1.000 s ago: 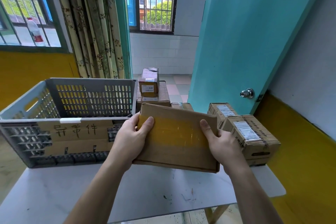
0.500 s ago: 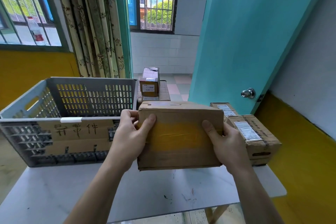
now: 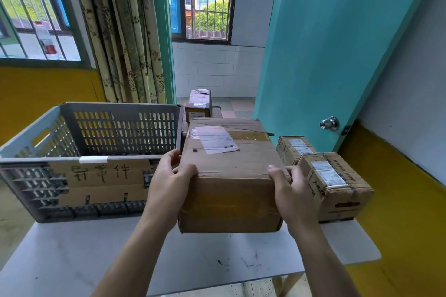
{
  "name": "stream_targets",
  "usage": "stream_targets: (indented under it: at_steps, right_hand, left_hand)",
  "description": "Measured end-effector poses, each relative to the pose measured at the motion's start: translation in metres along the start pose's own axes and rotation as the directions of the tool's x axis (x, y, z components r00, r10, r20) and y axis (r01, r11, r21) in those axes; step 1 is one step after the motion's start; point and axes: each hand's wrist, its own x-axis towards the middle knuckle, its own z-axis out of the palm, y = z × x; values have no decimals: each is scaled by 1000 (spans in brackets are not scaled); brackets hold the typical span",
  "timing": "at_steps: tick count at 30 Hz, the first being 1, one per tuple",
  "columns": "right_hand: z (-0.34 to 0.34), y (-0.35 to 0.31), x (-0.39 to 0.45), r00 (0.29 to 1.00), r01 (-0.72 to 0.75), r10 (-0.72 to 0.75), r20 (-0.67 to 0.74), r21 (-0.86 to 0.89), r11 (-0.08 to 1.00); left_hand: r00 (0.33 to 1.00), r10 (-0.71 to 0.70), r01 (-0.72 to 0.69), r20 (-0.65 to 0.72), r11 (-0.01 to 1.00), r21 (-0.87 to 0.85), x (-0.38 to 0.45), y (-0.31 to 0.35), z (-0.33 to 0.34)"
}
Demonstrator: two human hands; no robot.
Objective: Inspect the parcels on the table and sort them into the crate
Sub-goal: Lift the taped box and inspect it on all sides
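Note:
I hold a large brown cardboard parcel (image 3: pixel 229 176) in both hands above the white table (image 3: pixel 193 265). Its top face shows a white shipping label and brown tape. My left hand (image 3: pixel 169 185) grips its left near corner and my right hand (image 3: pixel 292 190) grips its right near corner. The grey slotted crate (image 3: pixel 91 152) stands on the table's left, with a cardboard sign bearing handwritten characters on its front. Two smaller taped parcels sit on the right: one (image 3: pixel 335 185) near, one (image 3: pixel 293 148) behind it. A small parcel (image 3: pixel 199 103) stands further back on another box.
A teal door (image 3: pixel 325 55) with a metal knob (image 3: pixel 329 123) stands open on the right, close behind the parcels. A yellow and white wall runs along the table's right side. Patterned curtains (image 3: pixel 120 31) and barred windows are behind the crate.
I have tipped the parcel away from me, so its labelled face has come up on top. It sits lower and level now. Both hands kept their grip.

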Motion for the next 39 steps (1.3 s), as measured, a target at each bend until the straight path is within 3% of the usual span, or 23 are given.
stream_targets:
  at_steps: [10, 15, 25, 31, 36, 39]
  right_hand:
    - [7, -2, -10, 999, -2, -6, 44, 182, 983]
    - [6, -2, -9, 999, -5, -5, 42, 244, 970]
    - [4, 5, -7, 1000, 8, -10, 9, 200, 980]
    - [-2, 11, 1, 999, 19, -15, -31, 112, 994]
    - [-3, 18, 2, 995, -19, 36, -89, 190, 982]
    - [-5, 21, 2, 992, -44, 68, -102, 215, 976]
  left_hand:
    - [993, -84, 91, 79, 992, -87, 0, -10, -2]
    - [996, -83, 89, 44, 984, -155, 3, -15, -1]
    - [997, -40, 48, 58, 989, -140, -2, -19, 2]
    - [1000, -17, 20, 15, 962, -271, -10, -8, 1]
    - [997, 66, -63, 36, 996, -60, -2, -19, -3]
    - [988, -137, 135, 75, 990, 29, 4, -21, -4]
